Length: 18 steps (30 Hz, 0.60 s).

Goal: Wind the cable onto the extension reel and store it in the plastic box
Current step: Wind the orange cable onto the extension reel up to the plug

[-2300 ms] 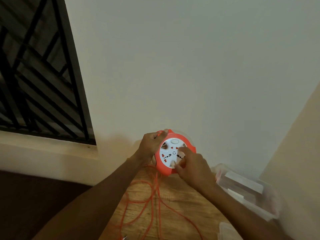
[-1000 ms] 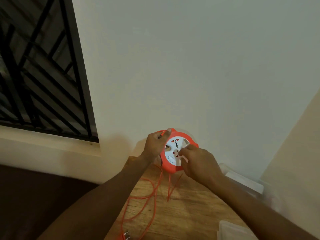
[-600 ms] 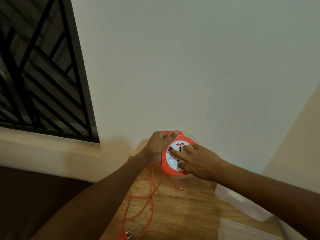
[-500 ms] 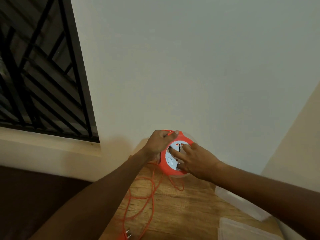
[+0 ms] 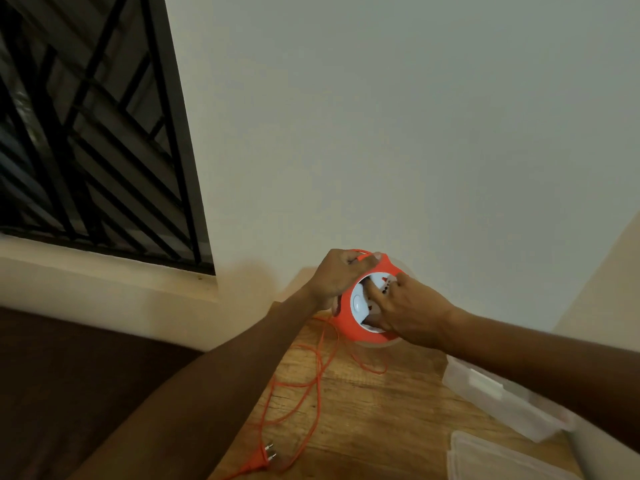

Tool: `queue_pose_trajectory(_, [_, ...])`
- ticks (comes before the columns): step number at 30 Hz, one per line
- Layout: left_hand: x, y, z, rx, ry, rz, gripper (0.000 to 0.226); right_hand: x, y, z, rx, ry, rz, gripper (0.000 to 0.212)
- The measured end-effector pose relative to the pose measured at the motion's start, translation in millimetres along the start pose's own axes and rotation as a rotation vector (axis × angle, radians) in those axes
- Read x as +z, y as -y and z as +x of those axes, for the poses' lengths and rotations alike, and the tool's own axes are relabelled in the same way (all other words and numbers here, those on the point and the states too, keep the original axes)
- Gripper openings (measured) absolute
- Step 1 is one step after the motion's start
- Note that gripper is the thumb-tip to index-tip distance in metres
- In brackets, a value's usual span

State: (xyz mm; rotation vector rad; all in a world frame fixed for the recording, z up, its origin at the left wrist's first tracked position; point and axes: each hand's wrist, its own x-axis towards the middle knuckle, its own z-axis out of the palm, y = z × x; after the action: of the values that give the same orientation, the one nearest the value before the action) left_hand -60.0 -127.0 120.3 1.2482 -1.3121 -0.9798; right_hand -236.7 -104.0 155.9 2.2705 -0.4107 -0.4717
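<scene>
While you hold the reel up in front of the wall, this is how things lie, biggest first:

Wall (image 5: 398, 133): pale and plain, filling most of your view, with a dark barred window (image 5: 86, 133) at your left.
Table (image 5: 363, 410): wooden top below your arms.
Plastic box (image 5: 505, 400): clear, on the table at your right, partly hidden under your right forearm; it sits well apart from the reel.
Lid (image 5: 502, 459): clear, flat on the table near the box, at the lower right edge.
Reel (image 5: 360, 327): orange rim, white socket face turned towards you, held above the table's far end between both your hands.
Cable (image 5: 317, 375): thin and orange, hanging from the reel and lying in loose loops on the table.
Plug (image 5: 261, 457): two pins, on the table near its front edge.
Left hand (image 5: 341, 275): fingers curled over the reel's top rim, thumb pinning a strand of cable there.
Right hand (image 5: 412, 313): bent fingers pressed onto the white face; whether they grip a knob you cannot tell.
</scene>
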Motion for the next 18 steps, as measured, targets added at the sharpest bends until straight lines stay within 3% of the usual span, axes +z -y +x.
queue_pose_trajectory(5, [5.2, -1.3, 1.9, -0.025, -0.076, -0.096, 0.047, -6.8, -13.7, 2.2, 0.243, 0.062, 0.254, 0.07])
queue_pose_trajectory(7, [4.8, 2.4, 2.1, -0.006, -0.121, -0.129, 0.04, -3.8, -12.7, 5.6, 0.359, 0.001, 0.385, 0.071])
queue_pose_trajectory(10, [7.8, 7.6, 2.9, 0.05, -0.227, -0.191, 0.029, 0.6, -8.5, 11.3, 0.701, -0.119, 0.626, 0.065])
queue_pose_trajectory(13, [14.5, 9.9, 3.0, 0.037, -0.339, -0.236, 0.036, -3.0, -3.9, 22.9, 0.985, -0.219, 1.225, 0.063])
queue_pose_trajectory(16, [11.6, 18.3, 1.8, 0.029, -0.374, -0.241, 0.056, -7.4, 4.2, 25.3, 1.055, -0.242, 1.997, 0.06])
queue_pose_trajectory(18, [4.6, 23.5, 1.2, 0.035, -0.337, -0.252, 0.071, -5.6, 16.3, 22.4, 0.998, -0.241, 1.976, 0.069])
